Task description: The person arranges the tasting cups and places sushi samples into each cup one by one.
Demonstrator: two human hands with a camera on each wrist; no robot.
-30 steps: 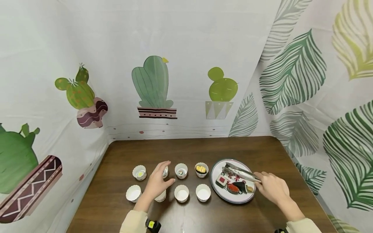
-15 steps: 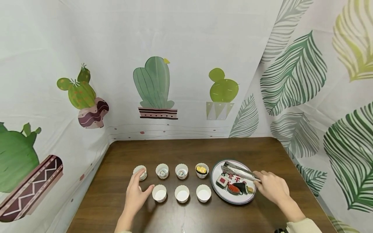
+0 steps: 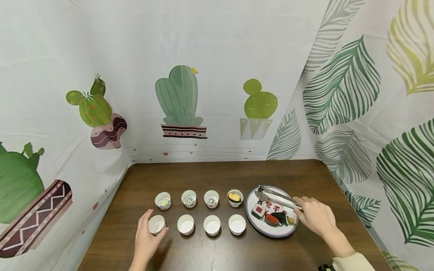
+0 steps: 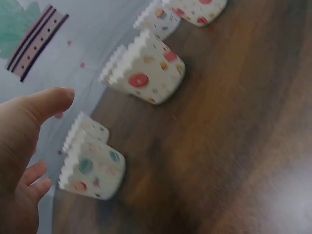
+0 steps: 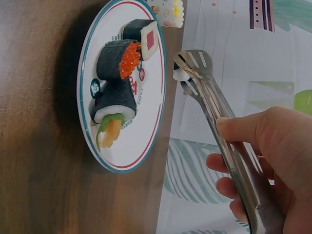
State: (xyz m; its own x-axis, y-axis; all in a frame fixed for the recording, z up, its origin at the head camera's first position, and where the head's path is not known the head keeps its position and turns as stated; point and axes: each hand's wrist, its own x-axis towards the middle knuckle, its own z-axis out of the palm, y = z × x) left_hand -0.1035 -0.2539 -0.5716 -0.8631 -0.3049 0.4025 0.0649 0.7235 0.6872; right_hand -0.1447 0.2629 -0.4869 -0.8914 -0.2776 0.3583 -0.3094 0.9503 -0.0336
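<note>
My left hand is spread around the front-left paper cup, fingers on its left side and thumb on its right. In the left wrist view the thumb stands out above the scalloped cups. My right hand grips metal tongs by the handle end. Their slotted heads hang over the far part of a round plate. On it lie a square roll with a pink centre, a roe-topped roll and a hand roll.
Small white cups stand in two rows across the brown table. The back-right cup holds a yellow-topped sushi piece; the front-right cup is beside the plate. A printed cloth hangs behind the table.
My left hand has moved left and toward me, from over the second column of cups to the front-left cup. The right hand stays near the plate, the tongs shifted slightly left and back.
</note>
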